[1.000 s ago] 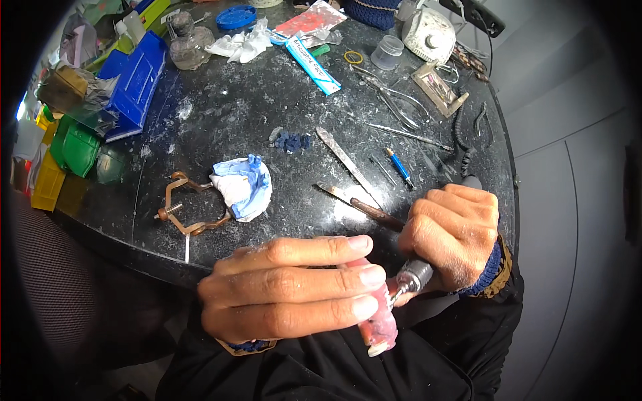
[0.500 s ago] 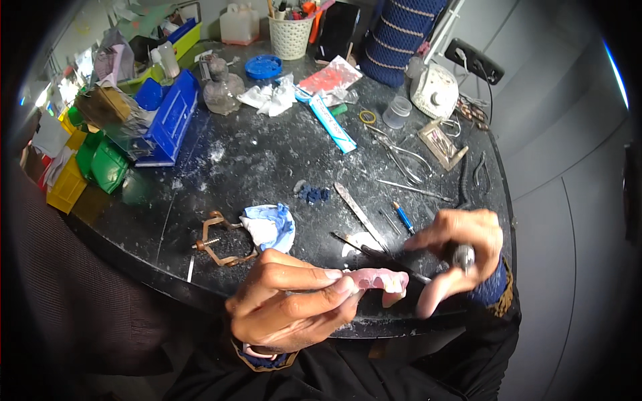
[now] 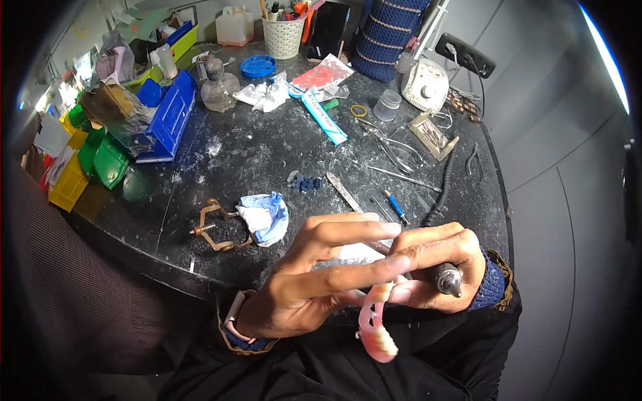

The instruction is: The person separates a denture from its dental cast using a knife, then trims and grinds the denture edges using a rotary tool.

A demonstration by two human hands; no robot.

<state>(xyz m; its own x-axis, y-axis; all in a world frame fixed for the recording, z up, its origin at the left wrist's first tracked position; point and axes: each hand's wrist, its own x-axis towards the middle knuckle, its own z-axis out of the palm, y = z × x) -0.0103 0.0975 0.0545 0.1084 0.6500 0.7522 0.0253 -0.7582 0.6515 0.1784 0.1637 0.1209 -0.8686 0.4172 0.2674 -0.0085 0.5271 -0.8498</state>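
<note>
My left hand (image 3: 314, 274) grips a pink denture (image 3: 378, 334) with cream teeth, hanging upright below its fingers, which are curved over the top. My right hand (image 3: 448, 250) holds a metal rotary handpiece (image 3: 448, 279), its tip pointing toward me, away from the denture; the right fingertips meet the denture's upper end beside my left fingers, partly hidden. Just beyond my hands lie a long metal blade (image 3: 341, 190), a blue pencil-like tool (image 3: 394, 206), a coiled black cord (image 3: 444, 180), and a plaster cast with blue material (image 3: 264, 220) beside a brass hinged frame (image 3: 214, 224).
A dark, dusty curved bench (image 3: 167, 200) carries coloured bins (image 3: 164, 127) at left, a glass jar (image 3: 217, 90), pliers (image 3: 398, 150), a small cup (image 3: 386, 105), a white control unit (image 3: 424, 87) and a pen holder (image 3: 281, 37) toward the back. A power strip (image 3: 465, 57) is behind.
The denture has turned from crosswise to hanging upright. My right hand has come back against it, and the handpiece's tip, on the denture a second ago, now points away. The view takes in more of the back.
</note>
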